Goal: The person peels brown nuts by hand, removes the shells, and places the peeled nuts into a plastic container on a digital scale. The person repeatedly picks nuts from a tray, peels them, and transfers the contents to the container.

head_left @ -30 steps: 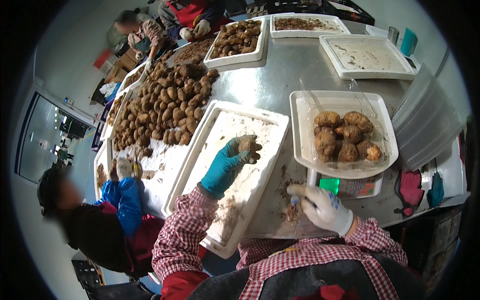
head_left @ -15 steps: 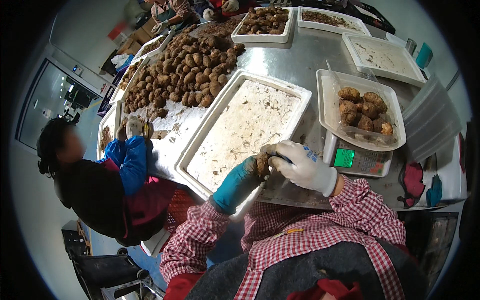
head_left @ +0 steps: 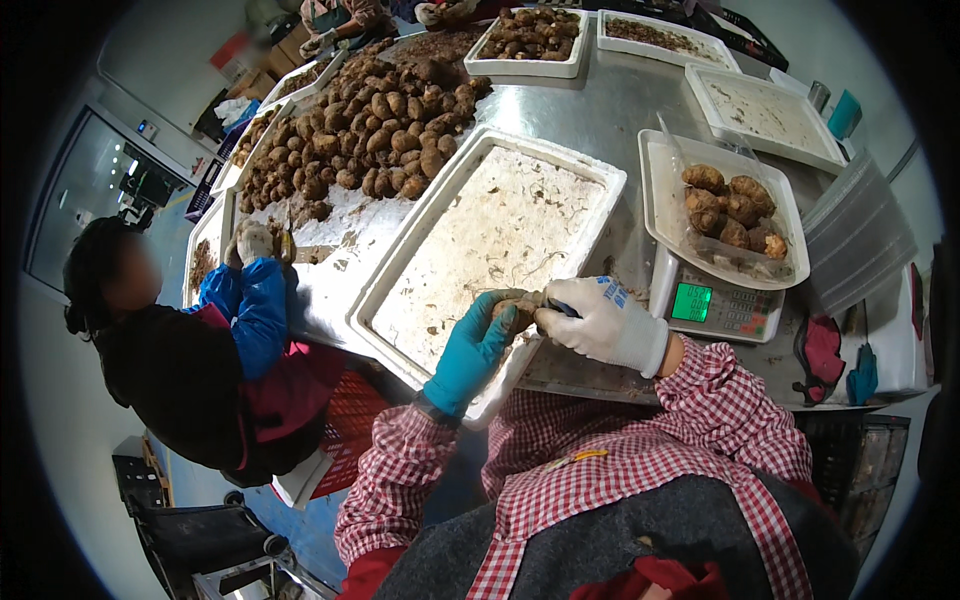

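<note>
My left hand, in a teal glove, is closed around a brown taro over the near right edge of a white foam tray. Against the taro's right side is my right hand, in a white glove. Its fingers are wrapped round a small tool with a dark handle; the working end is hidden. Dirt and root shreds lie scattered in the tray. To the right, a white dish with several taros rests on a digital scale with a lit green display.
A large heap of taros covers the table's left part. Other white trays stand at the back, one full of taros. At left a co-worker in blue sleeves handles something. A pink and black item lies right of the scale.
My left hand has turned, so its thumb and fingers now show around the taro. Both hands stay together over the tray's edge. The view has shifted slightly.
</note>
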A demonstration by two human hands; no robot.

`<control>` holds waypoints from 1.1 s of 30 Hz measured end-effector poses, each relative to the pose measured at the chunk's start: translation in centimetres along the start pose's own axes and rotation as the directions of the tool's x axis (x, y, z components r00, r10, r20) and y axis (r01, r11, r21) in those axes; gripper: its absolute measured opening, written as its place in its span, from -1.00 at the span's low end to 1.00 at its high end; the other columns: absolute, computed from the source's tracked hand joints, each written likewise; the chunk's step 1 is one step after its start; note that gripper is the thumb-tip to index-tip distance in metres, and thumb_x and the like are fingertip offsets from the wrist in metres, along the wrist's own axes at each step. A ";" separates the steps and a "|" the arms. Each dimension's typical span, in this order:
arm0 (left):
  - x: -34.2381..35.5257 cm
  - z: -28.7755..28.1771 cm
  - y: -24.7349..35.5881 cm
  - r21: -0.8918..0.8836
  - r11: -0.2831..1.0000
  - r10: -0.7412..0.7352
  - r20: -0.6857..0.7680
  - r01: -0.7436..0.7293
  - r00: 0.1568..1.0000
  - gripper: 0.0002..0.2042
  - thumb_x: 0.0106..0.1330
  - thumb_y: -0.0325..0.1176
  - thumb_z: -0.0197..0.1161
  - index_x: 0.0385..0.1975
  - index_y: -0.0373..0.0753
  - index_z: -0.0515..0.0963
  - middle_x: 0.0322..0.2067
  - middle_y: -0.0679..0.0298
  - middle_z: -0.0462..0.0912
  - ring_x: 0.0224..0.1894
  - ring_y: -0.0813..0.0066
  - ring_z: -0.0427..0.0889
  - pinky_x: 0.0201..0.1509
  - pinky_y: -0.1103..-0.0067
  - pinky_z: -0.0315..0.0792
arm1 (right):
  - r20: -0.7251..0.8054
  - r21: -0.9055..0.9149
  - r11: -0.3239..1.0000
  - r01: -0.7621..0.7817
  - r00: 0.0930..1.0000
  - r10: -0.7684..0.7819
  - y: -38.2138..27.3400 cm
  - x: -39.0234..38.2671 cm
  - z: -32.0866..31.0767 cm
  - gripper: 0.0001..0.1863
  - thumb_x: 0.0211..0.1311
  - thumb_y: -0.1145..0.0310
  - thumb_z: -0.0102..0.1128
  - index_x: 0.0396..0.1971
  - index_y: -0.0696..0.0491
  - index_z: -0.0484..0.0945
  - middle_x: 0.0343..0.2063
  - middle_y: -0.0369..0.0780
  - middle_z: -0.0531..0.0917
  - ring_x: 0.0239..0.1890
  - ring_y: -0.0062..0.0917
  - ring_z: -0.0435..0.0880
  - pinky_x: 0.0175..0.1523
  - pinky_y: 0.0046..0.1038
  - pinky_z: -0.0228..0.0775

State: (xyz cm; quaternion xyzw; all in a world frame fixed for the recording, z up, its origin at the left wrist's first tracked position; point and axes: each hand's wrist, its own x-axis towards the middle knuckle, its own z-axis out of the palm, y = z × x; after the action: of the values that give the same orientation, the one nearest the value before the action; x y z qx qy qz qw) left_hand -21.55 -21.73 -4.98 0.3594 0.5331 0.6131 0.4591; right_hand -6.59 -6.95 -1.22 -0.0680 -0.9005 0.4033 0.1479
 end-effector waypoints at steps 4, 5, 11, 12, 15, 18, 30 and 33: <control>0.0 -0.4 -0.2 0.075 0.995 0.069 0.024 -0.070 0.997 -0.65 0.47 -0.23 0.08 0.11 -0.32 0.40 -0.07 0.27 0.57 -0.08 0.58 0.53 0.06 0.62 0.44 | -0.098 0.002 0.998 0.071 0.993 -0.070 0.5 0.0 0.8 -0.87 0.25 0.45 0.12 -0.46 0.17 0.44 -0.66 -0.24 0.51 -0.62 -0.52 0.53 -0.48 -0.45 0.36; 0.1 -0.4 -0.5 0.096 0.992 0.082 0.021 -0.083 0.996 -0.66 0.47 -0.21 0.07 0.10 -0.30 0.42 -0.08 0.28 0.58 -0.09 0.59 0.53 0.04 0.63 0.45 | -0.094 0.133 0.991 -0.017 0.995 0.030 0.6 0.0 1.0 -0.87 0.26 0.44 0.11 -0.45 0.17 0.44 -0.66 -0.27 0.50 -0.62 -0.57 0.51 -0.49 -0.46 0.36; 0.1 -0.2 -0.8 -0.068 0.996 -0.056 0.014 0.057 0.998 -0.55 0.47 -0.02 0.02 0.11 -0.29 0.42 -0.18 0.33 0.55 -0.22 0.60 0.49 -0.11 0.64 0.43 | 0.012 0.623 0.706 -0.336 0.907 0.421 0.3 0.8 1.5 -0.85 0.28 0.40 0.04 -0.41 0.17 0.45 -0.61 -0.36 0.48 -0.58 -0.75 0.43 -0.51 -0.58 0.32; 0.4 -0.4 -1.3 -0.160 0.983 -0.091 0.034 0.095 0.995 -0.51 0.46 0.04 0.00 0.11 -0.28 0.42 -0.22 0.35 0.53 -0.26 0.61 0.48 -0.15 0.64 0.41 | 0.018 0.642 0.684 -0.346 0.899 0.438 0.7 1.2 1.5 -0.84 0.27 0.38 0.04 -0.38 0.18 0.46 -0.59 -0.34 0.51 -0.59 -0.75 0.44 -0.50 -0.58 0.33; 0.9 0.0 -1.9 -0.410 0.892 -0.188 0.052 0.192 0.981 -0.39 0.42 0.19 -0.06 0.14 -0.26 0.41 -0.36 0.39 0.44 -0.37 0.62 0.38 -0.25 0.63 0.31 | -0.015 0.556 0.741 -0.377 0.886 0.463 2.2 1.7 1.5 -0.73 0.28 0.27 0.09 -0.37 0.22 0.50 -0.58 -0.26 0.55 -0.55 -0.65 0.50 -0.42 -0.51 0.37; 1.0 -0.8 -2.4 -0.574 0.774 -0.228 0.141 0.267 0.963 -0.37 0.39 0.22 -0.05 0.13 -0.26 0.40 -0.40 0.40 0.41 -0.40 0.60 0.34 -0.25 0.65 0.28 | -0.063 0.279 0.886 -0.371 0.913 0.402 2.9 2.0 0.7 -0.61 0.31 0.13 0.11 -0.40 0.23 0.52 -0.48 -0.12 0.62 -0.43 -0.42 0.60 -0.27 -0.36 0.41; 0.6 -0.8 -2.7 -0.188 0.970 -0.163 -0.044 0.152 0.986 -0.52 0.48 0.09 -0.07 0.00 -0.25 0.46 -0.32 0.38 0.49 -0.36 0.61 0.42 -0.28 0.65 0.36 | -0.055 -0.024 0.998 0.050 0.997 -0.051 2.3 1.7 1.5 -0.69 0.27 0.32 -0.01 -0.15 0.22 0.54 -0.31 0.03 0.61 -0.23 -0.14 0.62 -0.09 -0.26 0.45; 0.5 -0.4 -2.7 -0.255 0.951 -0.188 -0.029 0.174 0.982 -0.55 0.49 0.06 -0.06 -0.01 -0.24 0.47 -0.33 0.39 0.50 -0.37 0.62 0.43 -0.30 0.66 0.36 | -0.035 0.044 0.999 0.009 0.999 -0.008 1.9 1.5 1.2 -0.69 0.25 0.31 0.00 -0.18 0.23 0.54 -0.37 0.02 0.60 -0.31 -0.18 0.62 -0.16 -0.27 0.45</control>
State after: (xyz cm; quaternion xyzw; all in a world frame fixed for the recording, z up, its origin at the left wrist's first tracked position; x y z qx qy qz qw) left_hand -21.64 -21.34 -7.76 0.2314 0.4939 0.6403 0.5409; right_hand -8.41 -6.11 -3.08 -0.0680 -0.8890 0.4209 0.1669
